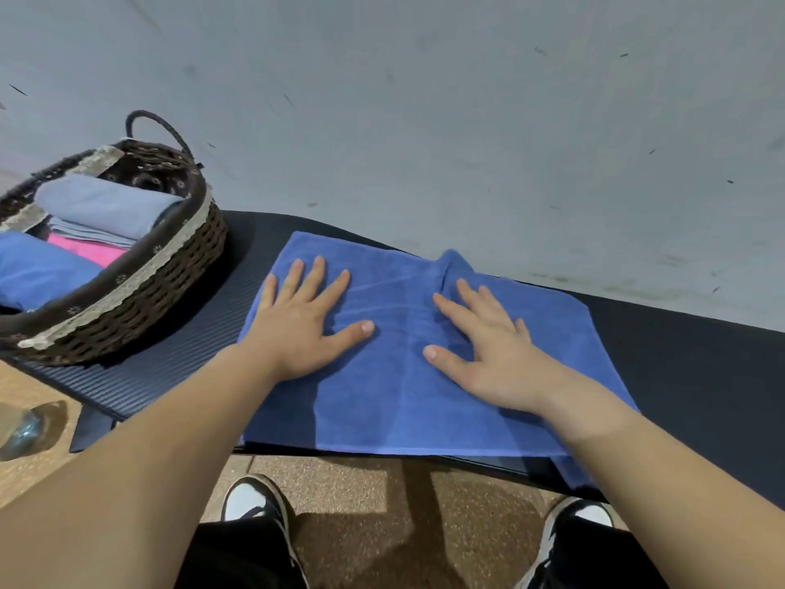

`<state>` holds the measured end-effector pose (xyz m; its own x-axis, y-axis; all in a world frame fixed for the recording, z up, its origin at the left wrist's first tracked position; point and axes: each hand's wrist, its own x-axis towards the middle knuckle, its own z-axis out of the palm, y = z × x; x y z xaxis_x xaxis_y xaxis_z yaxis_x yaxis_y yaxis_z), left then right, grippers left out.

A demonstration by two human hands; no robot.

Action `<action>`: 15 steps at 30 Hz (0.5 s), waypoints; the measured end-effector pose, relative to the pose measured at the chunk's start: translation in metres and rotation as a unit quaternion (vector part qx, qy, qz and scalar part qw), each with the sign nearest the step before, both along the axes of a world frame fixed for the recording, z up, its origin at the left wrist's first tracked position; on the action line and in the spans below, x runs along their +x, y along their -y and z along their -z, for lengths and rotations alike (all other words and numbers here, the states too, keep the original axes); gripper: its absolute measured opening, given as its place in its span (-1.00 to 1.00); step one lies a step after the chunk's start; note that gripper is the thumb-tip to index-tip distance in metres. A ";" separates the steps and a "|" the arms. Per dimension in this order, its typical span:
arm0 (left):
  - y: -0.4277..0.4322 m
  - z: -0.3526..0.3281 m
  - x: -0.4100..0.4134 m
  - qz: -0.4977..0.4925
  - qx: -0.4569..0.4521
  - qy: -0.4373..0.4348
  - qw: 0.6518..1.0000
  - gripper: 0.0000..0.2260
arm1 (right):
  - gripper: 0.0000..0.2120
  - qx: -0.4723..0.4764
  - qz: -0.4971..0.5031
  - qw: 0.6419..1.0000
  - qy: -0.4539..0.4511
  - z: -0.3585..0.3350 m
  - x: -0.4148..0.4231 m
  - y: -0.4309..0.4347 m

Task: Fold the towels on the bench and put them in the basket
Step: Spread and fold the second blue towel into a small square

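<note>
A blue towel (395, 393) lies spread flat on the black bench (688, 376), its front edge hanging slightly over the bench's near side. My left hand (301, 329) rests flat on the towel's left part, fingers spread. My right hand (488, 354) presses flat on its right part, fingers apart, just below a raised crease at the far edge. At the bench's left end stands a dark wicker basket (140, 286) with a lace trim. It holds folded towels: a grey one (106, 206), a pink one (89, 250) and a blue one (38, 269).
A grey wall (467, 121) rises right behind the bench. Below the bench is speckled brown floor (348, 503), where my two black-and-white shoes show. A clear plastic bottle (23, 431) lies on the floor at the far left.
</note>
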<state>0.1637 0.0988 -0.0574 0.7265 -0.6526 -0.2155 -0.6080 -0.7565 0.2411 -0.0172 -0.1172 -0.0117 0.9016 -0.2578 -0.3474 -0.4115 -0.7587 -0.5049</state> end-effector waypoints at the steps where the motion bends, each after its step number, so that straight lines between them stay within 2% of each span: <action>1: 0.006 -0.002 -0.003 -0.002 -0.012 0.002 1.000 -0.03 | -0.37 -0.018 0.023 0.999 0.028 -0.003 -0.004 0.008; 4: 0.035 -0.011 -0.019 0.031 -0.047 0.038 0.998 -0.12 | -0.49 -0.120 0.127 0.983 0.065 -0.007 -0.022 0.049; 7: 0.072 -0.021 -0.049 0.131 -0.077 0.046 0.987 -0.31 | -0.49 -0.130 0.251 0.959 -0.022 -0.004 -0.046 0.094; 9: 0.095 -0.030 -0.075 0.172 -0.103 0.001 0.980 -0.43 | -0.47 -0.108 0.297 0.946 -0.079 0.000 -0.057 0.111; 10: 0.105 -0.034 -0.088 0.176 -0.105 -0.022 0.978 -0.47 | -0.48 -0.084 0.308 0.944 -0.080 0.002 -0.060 0.115; 12: 0.123 -0.035 -0.109 0.181 -0.109 -0.031 0.977 -0.57 | -0.59 -0.004 0.316 0.948 -0.048 0.000 -0.061 0.113; 15: 0.142 -0.037 -0.125 0.147 -0.204 -0.056 0.966 -0.74 | -0.67 0.066 0.285 0.956 0.025 -0.010 -0.058 0.096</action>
